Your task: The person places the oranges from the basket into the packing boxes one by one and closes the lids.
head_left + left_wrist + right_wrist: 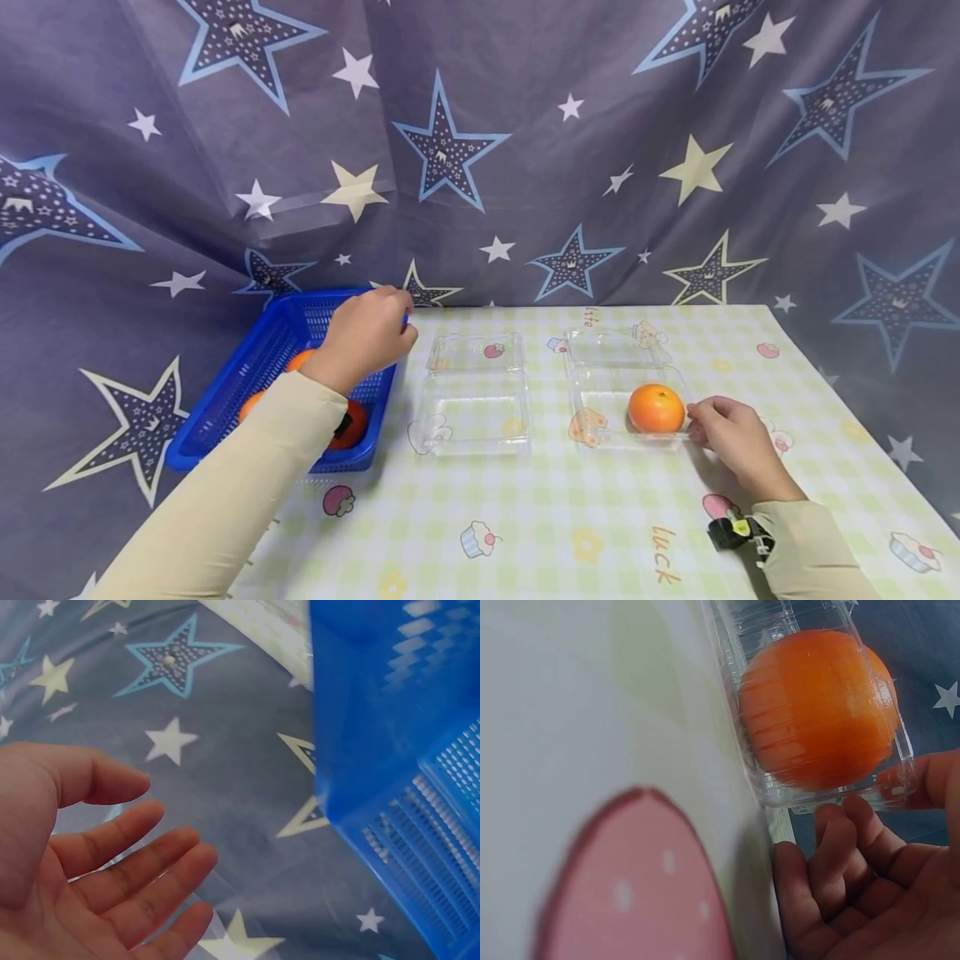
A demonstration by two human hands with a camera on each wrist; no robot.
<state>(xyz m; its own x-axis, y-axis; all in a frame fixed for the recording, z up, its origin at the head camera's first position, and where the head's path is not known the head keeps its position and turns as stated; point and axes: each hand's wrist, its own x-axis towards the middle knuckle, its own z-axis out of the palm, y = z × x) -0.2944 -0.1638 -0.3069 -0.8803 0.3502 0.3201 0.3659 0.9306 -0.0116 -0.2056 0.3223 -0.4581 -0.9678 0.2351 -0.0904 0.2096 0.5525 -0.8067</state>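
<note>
My left hand (pixel 367 333) hovers over the far right corner of a blue plastic basket (pixel 225 400). In the left wrist view this hand (pixel 150 847) has relaxed fingers and holds nothing, with the basket wall (pixel 390 750) to its right. The basket holds oranges (pixel 300 360) and a red-orange fruit with a dark calyx (pixel 352 425). My right hand (pixel 723 429) pinches the right rim of an open clear plastic container (pixel 600 392) with one orange (pixel 656 408) inside. In the right wrist view its curled fingers (pixel 840 832) meet the container's corner (pixel 780 795) beside the orange (pixel 817 712).
A second open clear container (pixel 472 400) lies between the basket and the one with the orange. The table has a green checked cloth (pixel 570 517) with cartoon prints. A star-patterned grey curtain (pixel 525 167) hangs behind and drapes down both sides.
</note>
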